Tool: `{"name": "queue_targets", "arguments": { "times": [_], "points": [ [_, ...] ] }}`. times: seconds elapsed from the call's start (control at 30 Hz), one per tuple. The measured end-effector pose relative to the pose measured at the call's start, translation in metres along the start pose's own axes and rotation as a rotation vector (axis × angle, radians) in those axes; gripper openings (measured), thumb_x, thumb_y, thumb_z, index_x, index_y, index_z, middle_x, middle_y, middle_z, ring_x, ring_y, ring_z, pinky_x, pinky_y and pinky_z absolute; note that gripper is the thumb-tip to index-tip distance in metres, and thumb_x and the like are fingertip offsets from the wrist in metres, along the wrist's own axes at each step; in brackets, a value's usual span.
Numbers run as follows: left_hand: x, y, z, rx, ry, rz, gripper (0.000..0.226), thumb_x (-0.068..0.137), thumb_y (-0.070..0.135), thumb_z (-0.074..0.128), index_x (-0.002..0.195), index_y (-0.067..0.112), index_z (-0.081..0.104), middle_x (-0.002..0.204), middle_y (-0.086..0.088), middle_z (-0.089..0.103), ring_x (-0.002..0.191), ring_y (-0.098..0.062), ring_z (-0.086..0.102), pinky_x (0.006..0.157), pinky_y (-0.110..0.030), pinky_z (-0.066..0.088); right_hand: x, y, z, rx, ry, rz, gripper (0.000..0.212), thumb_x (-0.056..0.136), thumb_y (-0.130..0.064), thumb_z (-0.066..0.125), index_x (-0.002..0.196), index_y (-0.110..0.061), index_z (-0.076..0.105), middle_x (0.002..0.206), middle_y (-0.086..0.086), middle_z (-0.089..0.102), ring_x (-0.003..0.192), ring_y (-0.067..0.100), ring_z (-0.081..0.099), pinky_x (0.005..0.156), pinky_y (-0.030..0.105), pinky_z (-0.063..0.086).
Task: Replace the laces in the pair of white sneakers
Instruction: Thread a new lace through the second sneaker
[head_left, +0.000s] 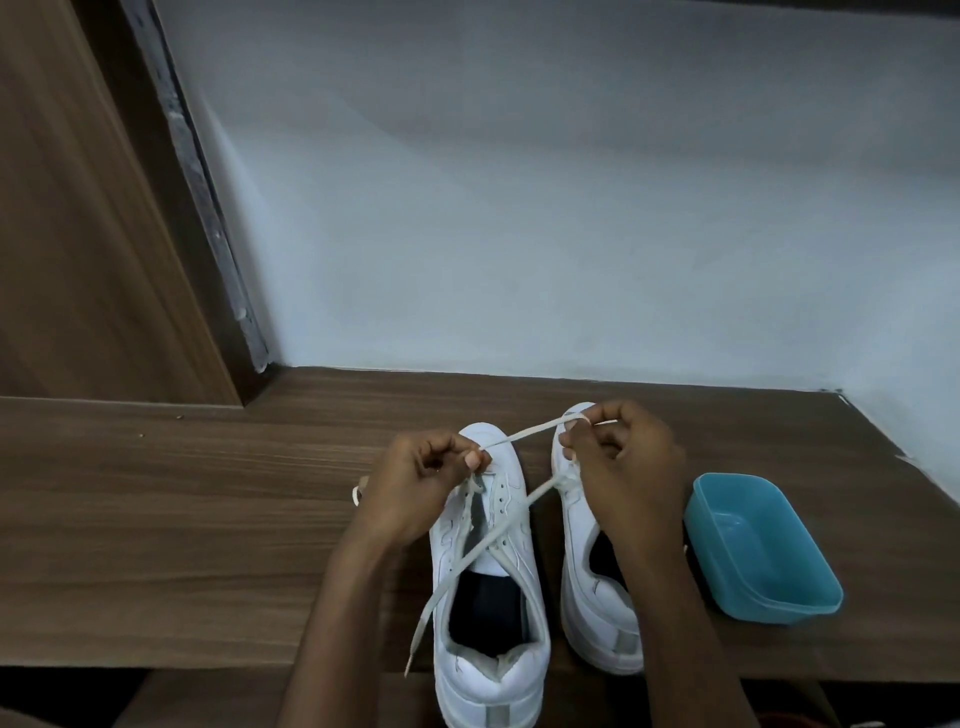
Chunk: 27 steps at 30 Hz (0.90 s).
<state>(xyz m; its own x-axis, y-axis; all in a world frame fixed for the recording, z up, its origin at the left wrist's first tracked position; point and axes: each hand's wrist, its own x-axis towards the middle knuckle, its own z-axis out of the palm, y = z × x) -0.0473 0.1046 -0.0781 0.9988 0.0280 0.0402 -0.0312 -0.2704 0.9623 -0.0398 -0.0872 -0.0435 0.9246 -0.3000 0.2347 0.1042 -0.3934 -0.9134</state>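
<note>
Judging by the grip, treat this as threading the first eyelets. Pinch the lace (524, 434) between thumb and forefinger of the left hand (415, 483), as now, over the toe eyelets of the left sneaker (493, 686). Pinch the same lace with the right hand (628, 467), wrapped over a finger, above the toe of the right sneaker (584, 618). Keep the stretch between the two pinches flat and untwisted, and draw evenly for equal tails. Mind the long tail crossing the open tongue and hanging past the near edge of the surface (182, 519); lift it clear before pulling.

Find both sneakers side by side at the near edge, right of centre, toes toward the far edge. Note the blue tub (779, 608) just beside the right sneaker, toward the right edge. Expect brown wood grain underneath, a pale wall (519, 208) behind the far edge and a wooden panel (78, 208) at the far left corner.
</note>
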Motion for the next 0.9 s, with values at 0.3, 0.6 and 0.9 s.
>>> {"name": "queue_targets", "arguments": {
  "times": [0.3, 0.6, 0.9],
  "points": [
    [0.001, -0.006, 0.005, 0.515, 0.377, -0.197, 0.026, 0.094, 0.039, 0.063, 0.068, 0.037, 0.064, 0.066, 0.016, 0.064, 0.080, -0.012, 0.060, 0.098, -0.052, 0.035, 0.018, 0.002, -0.032, 0.735, -0.008, 0.307, 0.014, 0.096, -0.009, 0.062, 0.082, -0.011, 0.064, 0.054, 0.001, 0.049, 0.046, 0.012, 0.051, 0.059, 0.031, 0.055],
    [0.003, -0.006, 0.014, 0.507, 0.419, -0.110, 0.019, 0.086, 0.026, 0.061, 0.104, 0.026, 0.069, 0.099, 0.009, 0.069, 0.101, -0.024, 0.066, 0.094, -0.048, 0.048, 0.023, 0.011, -0.049, 0.629, -0.037, 0.277, 0.023, 0.097, -0.023, 0.064, 0.080, -0.010, 0.071, 0.052, -0.005, 0.034, 0.040, 0.004, 0.025, 0.035, 0.018, 0.022],
    [-0.006, 0.041, 0.044, -0.039, -0.171, 0.330, 0.045, 0.094, 0.009, 0.067, 0.137, 0.019, 0.055, 0.118, 0.003, 0.072, 0.118, -0.009, 0.064, 0.101, -0.021, 0.046, -0.002, -0.015, -0.026, 0.398, -0.400, 0.079, 0.011, 0.091, 0.006, 0.059, 0.091, -0.001, 0.067, 0.062, 0.006, 0.067, 0.044, 0.003, 0.054, 0.044, 0.015, 0.042]
  ]
}}
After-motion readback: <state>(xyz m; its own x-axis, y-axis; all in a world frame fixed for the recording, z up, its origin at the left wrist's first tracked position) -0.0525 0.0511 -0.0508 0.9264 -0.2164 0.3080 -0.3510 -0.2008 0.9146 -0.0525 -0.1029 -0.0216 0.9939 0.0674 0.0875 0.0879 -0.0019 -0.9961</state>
